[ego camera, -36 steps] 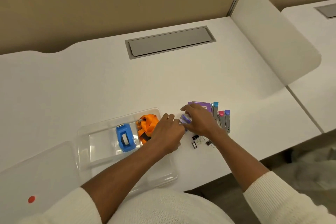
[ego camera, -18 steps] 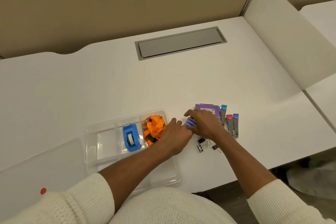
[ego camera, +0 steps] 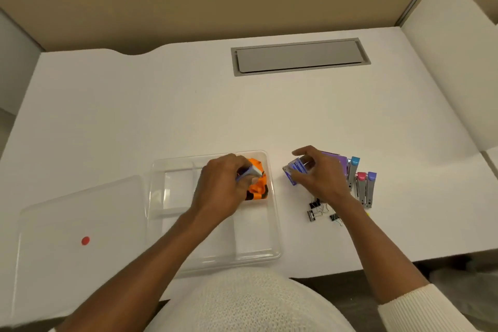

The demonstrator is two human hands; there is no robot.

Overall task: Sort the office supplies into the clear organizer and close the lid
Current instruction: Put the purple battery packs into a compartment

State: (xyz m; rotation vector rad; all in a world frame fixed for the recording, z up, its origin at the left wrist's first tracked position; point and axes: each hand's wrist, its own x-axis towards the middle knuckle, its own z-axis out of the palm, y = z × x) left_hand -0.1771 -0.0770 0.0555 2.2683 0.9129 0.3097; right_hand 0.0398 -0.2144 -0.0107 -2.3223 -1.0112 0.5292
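The clear organizer sits open on the white desk near its front edge, with an orange lanyard in its back right compartment. My left hand hovers over that compartment, shut on a small blue and white box; it hides the blue tape dispenser. My right hand is just right of the organizer, shut on another small blue box. Behind it lie a purple box, three small staplers and several black binder clips. The clear lid with a red dot lies left of the organizer.
A grey cable hatch is set into the desk at the back. A tan partition wall stands behind the desk, and a white divider panel rises on the right.
My left hand has moved left from the supply pile to above the organizer, carrying a small blue box. My right hand has lifted another blue box off the desk. The camera view shifted.
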